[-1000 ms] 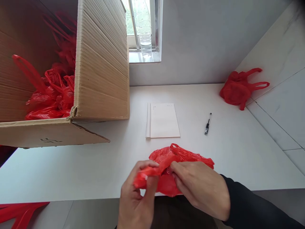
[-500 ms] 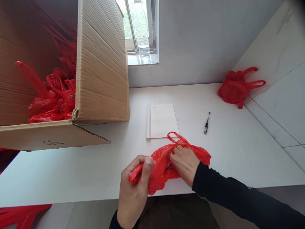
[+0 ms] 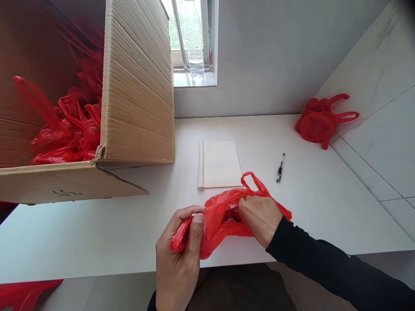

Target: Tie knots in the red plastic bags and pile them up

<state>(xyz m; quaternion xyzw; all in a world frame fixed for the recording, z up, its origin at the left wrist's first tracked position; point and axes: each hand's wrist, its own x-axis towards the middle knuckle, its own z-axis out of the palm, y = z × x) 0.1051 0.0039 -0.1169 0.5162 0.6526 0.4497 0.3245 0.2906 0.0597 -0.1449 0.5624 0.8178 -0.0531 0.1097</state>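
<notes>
A thin red plastic bag [image 3: 215,231] with loop handles is held above the table's front edge. My left hand [image 3: 181,255] is closed around its gathered left side, thumb on top. My right hand [image 3: 261,216] reaches into the bag's mouth from the right, its fingertips hidden by the plastic; the knuckles are bent against the right part of the bag. Through the widened opening, dark and pinkish contents [image 3: 232,211] show, too covered to name. One handle loop [image 3: 251,176] sticks up behind my right hand.
A large cardboard box [image 3: 139,95] with several red plastic bags [image 3: 69,138] stands at the left. Beyond my hands lie a notepad [image 3: 222,164] and a black pen [image 3: 279,170]. Another red bag [image 3: 316,123] rests in the right corner. A water bottle [image 3: 195,56] stands on the windowsill.
The bag's mouth has opened wider, showing more of the contents. My right hand has shifted slightly right and my left hand slightly left, stretching the bag between them.
</notes>
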